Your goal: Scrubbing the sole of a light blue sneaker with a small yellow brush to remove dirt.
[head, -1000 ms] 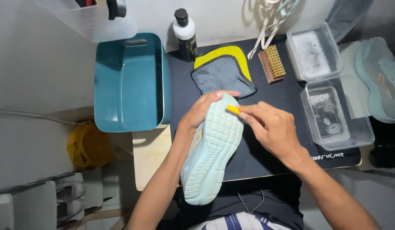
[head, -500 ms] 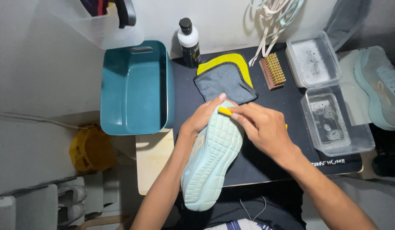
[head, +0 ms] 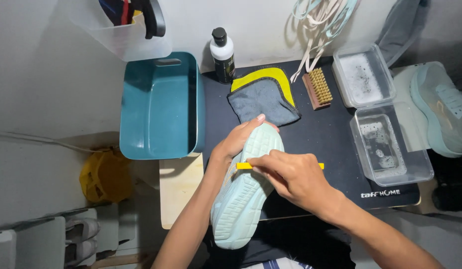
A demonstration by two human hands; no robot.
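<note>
Left hand: my left hand [head: 239, 141] cups the toe end of the pale mint shoe [head: 245, 192], fingers curled and pressed together over its left edge, one fingertip lying on the toe.
Right hand: my right hand [head: 286, 178] pinches a thin yellow brush [head: 279, 166], fingers folded tight about its handle; the tool lies crosswise on the sole.
Shoe: sole up, toe toward 12 o'clock, heel toward 6, on the near edge of the black mat [head: 330, 124].
At 12 o'clock: a grey and yellow cloth [head: 264, 97], just beyond the toe; past it a dark bottle with white label [head: 223, 56].
At 1 o'clock: a wooden bristle brush [head: 318, 88].
At 2 to 3 o'clock: two clear tubs [head: 390, 144] holding sudsy water.
At 10 o'clock: a teal basin [head: 161, 107].
Far 3 o'clock: a second mint shoe [head: 440, 107], upright.
</note>
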